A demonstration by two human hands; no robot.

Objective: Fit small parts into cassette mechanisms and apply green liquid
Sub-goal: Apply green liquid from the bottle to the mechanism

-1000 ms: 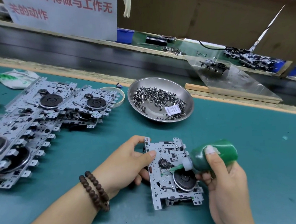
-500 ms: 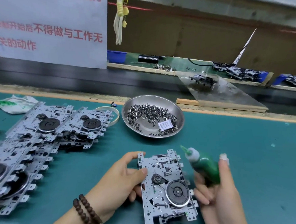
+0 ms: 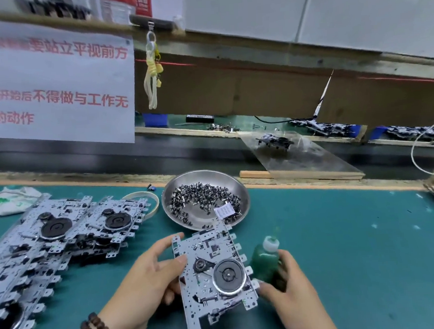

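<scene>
Silver perforated-metal cassette mechanism (image 3: 213,275) with a black flywheel sits tilted above the teal bench (image 3: 345,245), its left edge pinched between thumb and fingers of the left hand (image 3: 152,276). Just beside its right edge, the right hand (image 3: 294,297) grips a small green liquid bottle (image 3: 265,262) with a white cap, upright. Behind lies a round steel dish (image 3: 184,189) of small dark parts (image 3: 203,198); more mechanisms (image 3: 56,227) are stacked at left.
</scene>
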